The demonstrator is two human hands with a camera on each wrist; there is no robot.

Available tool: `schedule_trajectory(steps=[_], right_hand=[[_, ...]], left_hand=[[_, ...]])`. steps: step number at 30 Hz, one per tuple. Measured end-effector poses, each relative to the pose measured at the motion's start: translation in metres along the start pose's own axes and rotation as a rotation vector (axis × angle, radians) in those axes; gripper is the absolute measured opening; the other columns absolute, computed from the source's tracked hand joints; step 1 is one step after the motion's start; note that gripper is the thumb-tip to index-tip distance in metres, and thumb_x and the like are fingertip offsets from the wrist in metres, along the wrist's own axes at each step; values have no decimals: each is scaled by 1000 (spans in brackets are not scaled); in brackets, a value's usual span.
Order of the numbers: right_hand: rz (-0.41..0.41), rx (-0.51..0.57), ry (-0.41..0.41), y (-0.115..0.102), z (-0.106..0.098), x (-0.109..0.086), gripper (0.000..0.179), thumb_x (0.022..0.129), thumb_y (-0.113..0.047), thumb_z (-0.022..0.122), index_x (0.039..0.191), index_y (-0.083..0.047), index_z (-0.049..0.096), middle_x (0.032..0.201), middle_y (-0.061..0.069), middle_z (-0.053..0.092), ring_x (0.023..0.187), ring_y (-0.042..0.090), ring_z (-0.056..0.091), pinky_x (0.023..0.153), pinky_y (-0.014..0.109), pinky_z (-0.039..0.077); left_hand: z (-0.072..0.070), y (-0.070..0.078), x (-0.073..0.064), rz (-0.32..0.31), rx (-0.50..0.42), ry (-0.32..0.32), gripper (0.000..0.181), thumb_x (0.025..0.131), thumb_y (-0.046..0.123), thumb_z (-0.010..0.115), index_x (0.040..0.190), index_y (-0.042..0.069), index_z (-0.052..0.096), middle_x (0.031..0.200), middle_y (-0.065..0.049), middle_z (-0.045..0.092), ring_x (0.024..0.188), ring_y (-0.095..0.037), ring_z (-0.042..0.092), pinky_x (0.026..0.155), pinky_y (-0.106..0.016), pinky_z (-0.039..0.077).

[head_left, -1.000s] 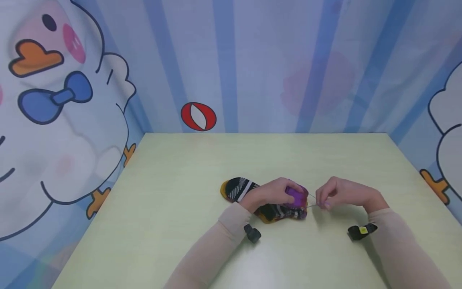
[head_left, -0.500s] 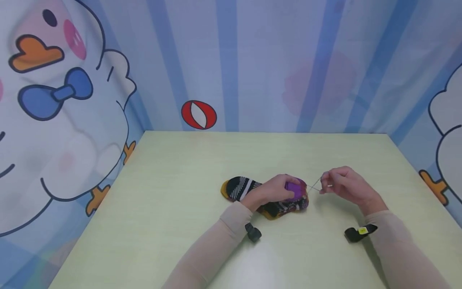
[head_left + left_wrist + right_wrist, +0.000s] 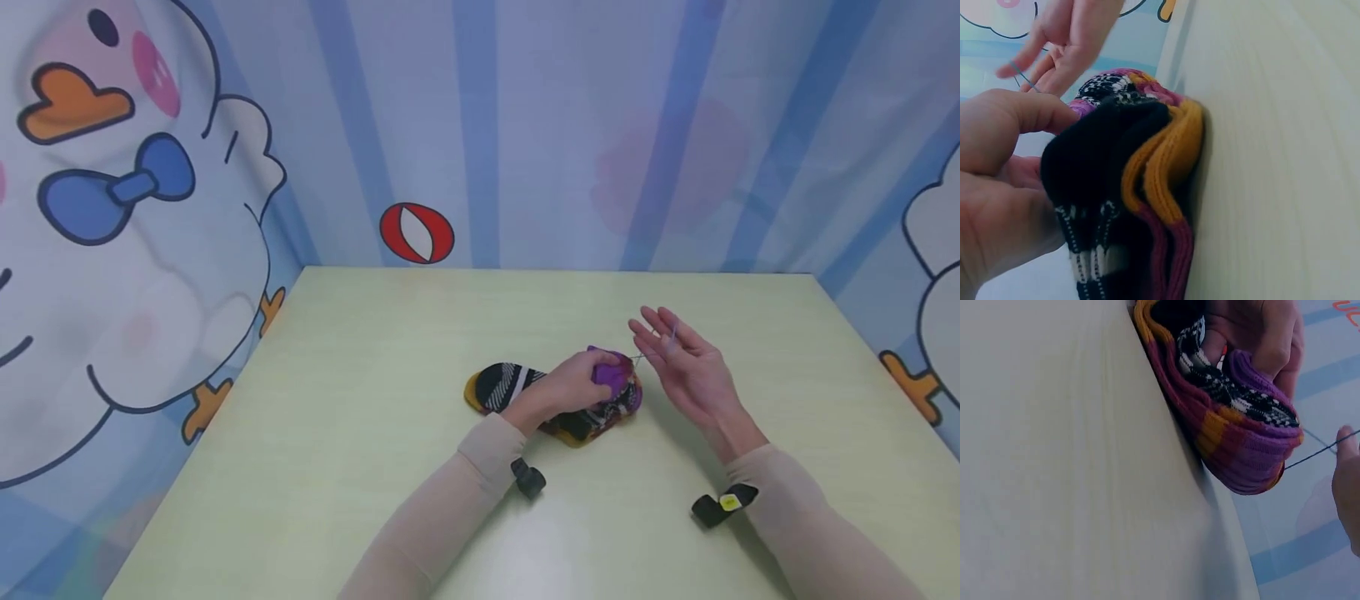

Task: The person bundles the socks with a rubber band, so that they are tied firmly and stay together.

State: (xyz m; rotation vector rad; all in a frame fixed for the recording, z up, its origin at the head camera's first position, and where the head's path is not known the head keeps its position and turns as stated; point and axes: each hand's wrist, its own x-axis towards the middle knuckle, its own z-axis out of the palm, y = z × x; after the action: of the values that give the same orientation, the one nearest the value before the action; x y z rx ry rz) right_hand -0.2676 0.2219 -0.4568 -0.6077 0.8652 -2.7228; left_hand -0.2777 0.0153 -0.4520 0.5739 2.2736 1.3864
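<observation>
A bundled pair of patterned socks point(image 3: 504, 385), black, white and mustard with purple ribbed cuffs point(image 3: 1260, 453), lies on the table. The person's left hand point(image 3: 568, 385) grips it near the cuff end, thumb and fingers over the purple part. From the cuffs a thin dark elastic loop point(image 3: 1310, 457) stretches, its strands crossing, to the right hand point(image 3: 692, 371). That hand is raised just right of the cuffs, palm showing, its fingers extended and spread with the band hooked round them. In the left wrist view the sock folds point(image 3: 1154, 162) stand side by side.
The pale yellow-green table point(image 3: 360, 458) reaches back to a blue striped curtain point(image 3: 540, 133) with cartoon birds. A wrist camera point(image 3: 529, 479) sits on the left wrist, another camera point(image 3: 712, 507) on the right.
The right hand has gone from pinching the elastic to spreading its fingers inside the loop, rising and turning palm up. The left hand keeps its grip; the cuff end has shifted slightly back.
</observation>
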Motion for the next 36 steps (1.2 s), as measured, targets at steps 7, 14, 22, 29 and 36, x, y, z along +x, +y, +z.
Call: schedule_trajectory(steps=[7,14,22,29,36], right_hand=[[-117,-217,31,1,1,1,36,106,3,33,136,18,47,136,25,57,127,35,55,103,45,44],[87,-839,-5,-10,2,1,56,96,13,50,150,9,34,153,20,40,141,27,39,107,32,37],[255,-1404,-163,-12,5,0,93,81,-18,85,150,8,29,152,26,34,143,41,30,113,48,28],[223,-1607,-250,-7,12,-2,98,74,-35,90,145,4,34,141,22,41,132,42,42,105,57,38],[176,-1612,-223,-6,12,-3,94,73,-30,92,140,3,36,130,20,43,121,37,51,99,53,45]], left_hand=[[1,2,1,38,126,9,52,91,1,65,142,4,53,127,-11,59,103,-14,57,83,-24,49],[3,7,-2,48,183,10,51,93,4,66,141,8,54,128,-8,60,105,-14,57,87,-26,48],[6,6,0,90,230,31,53,92,2,67,142,14,53,131,-8,59,105,-15,57,86,-26,48],[6,9,-2,108,187,75,48,91,-3,67,133,15,54,128,-11,59,103,-17,58,81,-27,49],[8,11,-2,95,-95,130,53,90,4,74,126,16,38,119,-12,61,101,-16,63,82,-27,51]])
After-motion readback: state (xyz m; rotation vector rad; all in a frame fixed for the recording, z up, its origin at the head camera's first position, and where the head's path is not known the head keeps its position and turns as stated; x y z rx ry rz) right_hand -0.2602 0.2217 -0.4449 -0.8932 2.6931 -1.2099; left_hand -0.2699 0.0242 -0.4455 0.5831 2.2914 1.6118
